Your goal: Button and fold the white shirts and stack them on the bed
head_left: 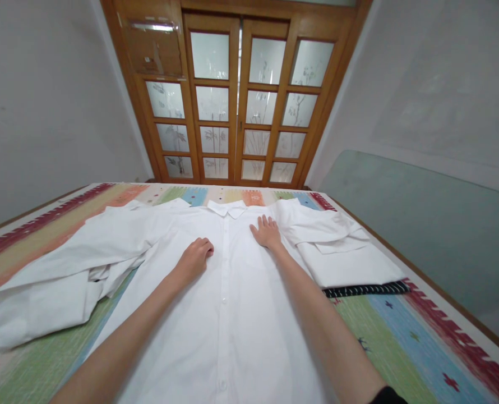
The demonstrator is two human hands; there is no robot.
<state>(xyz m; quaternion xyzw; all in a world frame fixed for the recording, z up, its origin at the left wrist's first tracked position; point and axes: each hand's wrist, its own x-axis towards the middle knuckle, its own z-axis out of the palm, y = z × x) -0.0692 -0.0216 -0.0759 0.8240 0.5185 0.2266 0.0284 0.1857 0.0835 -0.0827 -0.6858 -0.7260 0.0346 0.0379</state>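
A white button-up shirt (245, 303) lies spread front side up, its collar (227, 209) at the far end and its button strip running down the middle. One sleeve (64, 275) stretches out to the left with a bend in it. My left hand (196, 258) rests on the shirt left of the buttons, fingers curled in, with no cloth visibly gripped. On the chest right of the buttons, my right hand (267, 232) lies flat with its fingers spread. The right sleeve (325, 227) reaches over a folded white cloth (350, 269).
Beneath the folded white cloth shows the edge of a dark striped cloth (367, 289). A colourful striped cover (396, 336) lies under everything. A pale green panel (421, 224) stands along the right side. Wooden glass-paned doors (238, 134) are at the far end, between white walls.
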